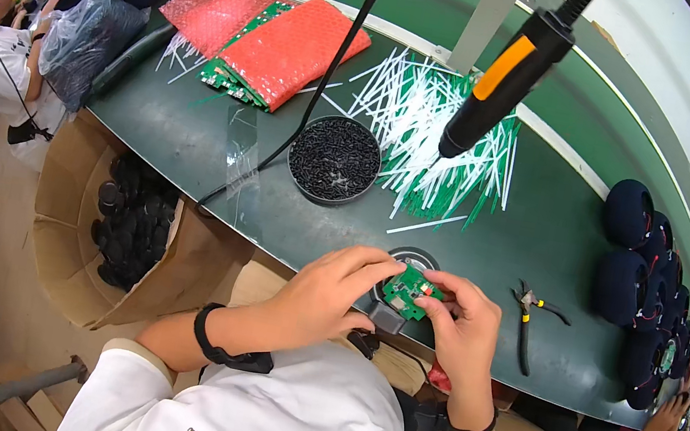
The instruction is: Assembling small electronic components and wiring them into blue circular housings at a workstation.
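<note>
Pinching the board (pixel 408 292) in the right hand (pixel 464 324), left hand's (pixel 342 284) finger closure unclear, we judge it light, stiff, fragile: grip edges.

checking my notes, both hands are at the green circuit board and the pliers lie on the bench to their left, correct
Wrong side: the head view shows the pliers on the bench to the right of the left hand and right hand, both at the green circuit board.
</note>
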